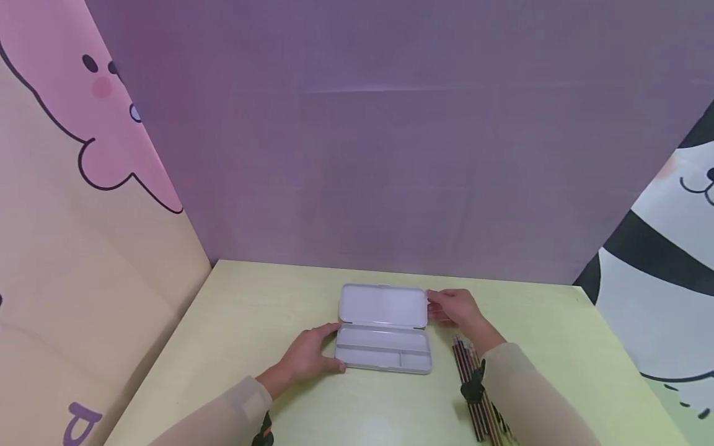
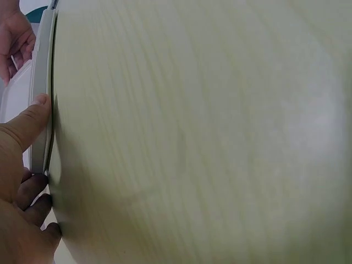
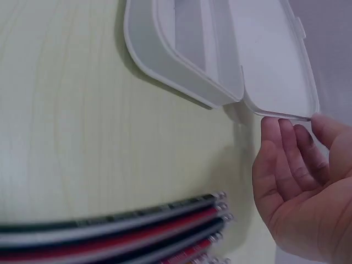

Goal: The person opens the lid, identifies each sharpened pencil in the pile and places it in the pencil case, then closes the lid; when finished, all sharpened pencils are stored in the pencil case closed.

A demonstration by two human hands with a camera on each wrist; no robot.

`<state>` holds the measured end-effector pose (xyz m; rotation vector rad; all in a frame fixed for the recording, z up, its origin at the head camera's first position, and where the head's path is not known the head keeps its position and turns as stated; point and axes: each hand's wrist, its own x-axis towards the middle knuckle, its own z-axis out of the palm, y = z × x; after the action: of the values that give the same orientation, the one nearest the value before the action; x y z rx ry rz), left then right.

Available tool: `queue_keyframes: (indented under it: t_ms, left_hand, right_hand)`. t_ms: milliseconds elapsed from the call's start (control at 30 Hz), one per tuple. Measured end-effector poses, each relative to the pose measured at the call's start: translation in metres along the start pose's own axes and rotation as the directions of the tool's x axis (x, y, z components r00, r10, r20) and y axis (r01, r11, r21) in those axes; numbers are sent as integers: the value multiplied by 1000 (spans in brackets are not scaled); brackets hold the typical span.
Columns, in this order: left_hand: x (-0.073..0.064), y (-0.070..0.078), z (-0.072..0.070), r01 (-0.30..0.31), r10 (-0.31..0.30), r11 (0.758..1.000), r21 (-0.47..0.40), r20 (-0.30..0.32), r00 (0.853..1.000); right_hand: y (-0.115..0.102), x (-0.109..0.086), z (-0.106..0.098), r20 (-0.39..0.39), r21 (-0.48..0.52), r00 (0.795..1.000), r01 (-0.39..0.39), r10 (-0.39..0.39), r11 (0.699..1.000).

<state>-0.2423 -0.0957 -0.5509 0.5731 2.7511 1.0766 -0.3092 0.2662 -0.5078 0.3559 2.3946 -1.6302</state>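
While the pencils lie beside the right sleeve, the left hand grips the left end of the white case on the table; beyond, the right hand pinches the open lid by its right edge. Keeping the case steady should spare the hinge.

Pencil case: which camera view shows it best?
The head view: the pencil case fits entirely in frame, lid open. The left wrist view shows only a narrow strip at the picture's edge; the right wrist view shows one end, cropped at the top.
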Motion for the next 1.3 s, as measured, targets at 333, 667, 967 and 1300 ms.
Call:
queue_keyframes:
  t_ms: [333,667,967,1300]
  left_hand:
    - [-1,-2,-1,-25,25,999,-20,8,1000]
    - [3,-5,-1,-26,26,999,-27,9,1000]
    - [3,-1,-2,-12,12,1000,-15,-5,1000]
    - [4,-1,-2,10,-10,1000,-14,4,1000]
  right_hand:
    - [-22,-35,-25,117,-138,973,215,-200,967]
    - [-10,-79,-66,155,-197,963,249,-221,948]
    - [32,-101,-109,156,-198,978,168,-138,966]
    - [67,-111,-126,120,-170,992,69,-49,983]
